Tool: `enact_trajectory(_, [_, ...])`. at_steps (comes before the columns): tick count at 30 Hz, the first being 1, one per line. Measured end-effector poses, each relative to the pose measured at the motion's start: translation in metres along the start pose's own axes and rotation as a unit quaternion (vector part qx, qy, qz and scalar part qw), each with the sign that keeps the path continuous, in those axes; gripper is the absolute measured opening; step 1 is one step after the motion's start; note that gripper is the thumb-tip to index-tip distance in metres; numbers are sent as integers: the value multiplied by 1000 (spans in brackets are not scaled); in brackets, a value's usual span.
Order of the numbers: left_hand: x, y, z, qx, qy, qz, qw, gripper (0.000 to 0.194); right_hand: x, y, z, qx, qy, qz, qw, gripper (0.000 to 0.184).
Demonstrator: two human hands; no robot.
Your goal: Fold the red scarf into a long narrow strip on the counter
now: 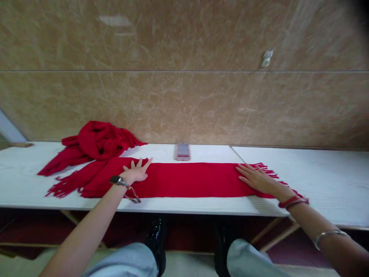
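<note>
A red scarf lies in a long flat band across the white table, its fringe showing at the right end and another fringe at the left. My left hand rests on its left part with the fingers spread. Toward the scarf's right end, my right hand lies flat on the cloth, fingers stretched out. Left of my left hand the fabric is bunched and folded. Behind that part sits a crumpled heap of red fringed cloth; I cannot tell whether it is a separate piece.
A phone lies near the table's back edge, between the hands. Behind the table rises a brown tiled wall. Table supports and my shoes show below the front edge. A seam crosses the tabletop behind my right hand.
</note>
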State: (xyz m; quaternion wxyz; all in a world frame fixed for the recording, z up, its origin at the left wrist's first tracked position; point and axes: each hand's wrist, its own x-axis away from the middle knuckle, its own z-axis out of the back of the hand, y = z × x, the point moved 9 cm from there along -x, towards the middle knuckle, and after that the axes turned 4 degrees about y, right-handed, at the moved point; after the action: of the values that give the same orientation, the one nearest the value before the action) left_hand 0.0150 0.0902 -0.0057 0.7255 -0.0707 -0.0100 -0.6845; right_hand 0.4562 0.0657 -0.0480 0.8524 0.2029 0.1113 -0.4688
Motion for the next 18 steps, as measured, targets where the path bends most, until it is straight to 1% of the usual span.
enact_trajectory(2, [-2,22,10,-2,49,-29,998,68,-18,-23,18,17,14,-13,1000,45])
enact_trajectory(4, [-1,55,15,10,89,-96,991,65,-42,-60,32,-2,9,-15,1000,47])
enact_trajectory(5, [0,73,13,21,96,-135,986,62,-54,-79,37,-27,2,-21,999,48])
enact_trajectory(7, [5,107,2,41,85,-204,974,59,-77,-120,40,-91,-20,-21,995,53])
enact_trajectory(8, [8,120,-5,48,75,-228,970,58,-86,-138,39,-125,-32,-28,991,55])
enact_trajectory(9, [11,131,-11,51,68,-245,966,58,-94,-152,36,-154,-44,-35,986,57])
enact_trajectory(11, [15,142,-21,52,65,-260,962,55,-103,-174,28,-186,-64,-31,980,59])
enact_trajectory(12, [16,143,-24,50,69,-264,961,53,-105,-179,23,-192,-70,-29,978,60])
enact_trajectory(14, [17,142,-26,47,83,-267,959,51,-104,-177,15,-187,-77,-31,979,59])
enact_trajectory(16, [16,138,-26,44,96,-271,957,51,-98,-162,8,-167,-78,-47,982,58])
enact_trajectory(18, [14,135,-25,41,103,-271,956,51,-86,-137,1,-135,-78,-67,985,56])
